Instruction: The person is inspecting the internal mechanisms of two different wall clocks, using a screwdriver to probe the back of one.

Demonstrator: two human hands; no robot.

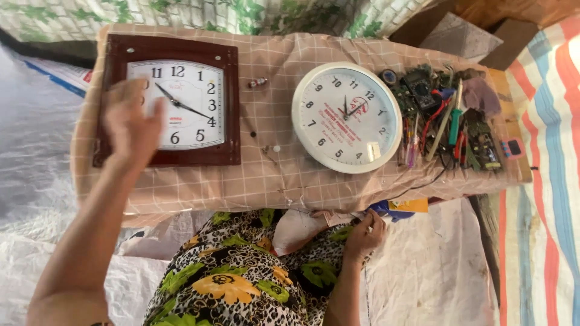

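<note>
At the left end of a low table draped in a tan checked cloth (266, 181) lies a square wall clock (172, 99) with a dark brown frame and a white face. The person's left hand (130, 124) hovers over the clock's left side, blurred, its fingers loosely spread and released, gripping nothing; whether it touches the face cannot be told. Just right of the square clock, a small battery (258, 82) rests on the cloth, and lower down a few tiny parts (270, 148) sit between the two clocks. Past the middle lies a round white wall clock (347, 118), face up, apart from both hands. Beside it, at the right end, is a heap of tools (444, 121): circuit boards, screwdrivers, pliers and wires. Below the table edge, the right hand (365, 235) rests on the flowered lap, fingers curled around something small that cannot be made out.
</note>
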